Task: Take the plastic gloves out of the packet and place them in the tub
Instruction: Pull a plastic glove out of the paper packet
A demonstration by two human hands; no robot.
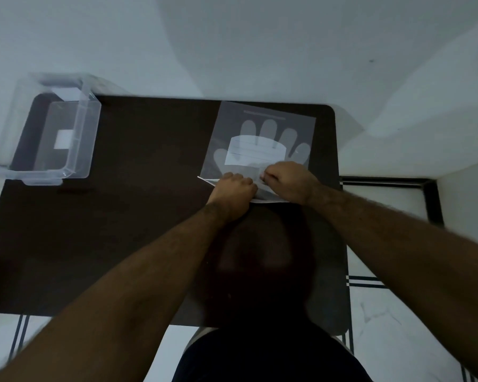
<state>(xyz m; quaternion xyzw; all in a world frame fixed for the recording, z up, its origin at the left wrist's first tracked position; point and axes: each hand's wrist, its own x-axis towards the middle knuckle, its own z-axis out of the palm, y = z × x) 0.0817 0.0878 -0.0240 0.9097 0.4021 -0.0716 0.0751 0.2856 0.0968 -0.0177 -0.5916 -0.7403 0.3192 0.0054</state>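
Your forearms come in from the bottom edge and meet over the near end of the glove packet point(260, 139), far-right part of the dark bench point(138, 194). Left hand point(233, 190) is knuckles-up, fingers curled and pressed down on the packet's near edge. Right hand point(287, 177) sits just beside it, fingers pinched together on the plastic at the packet mouth; can't tell if it's the flap or a glove they've got. Packet lies flat, long axis running away from you, opening twd you, tilted slightly clockwise. Printed hand outline on it points fingertips away from you, w/ a white label across the palm; lines of text on the label too blurred to read. Clear plastic tub point(78, 128) stands upright at the bench's far-left corner, well apart from the packet, white sticker on it, writing not legible.
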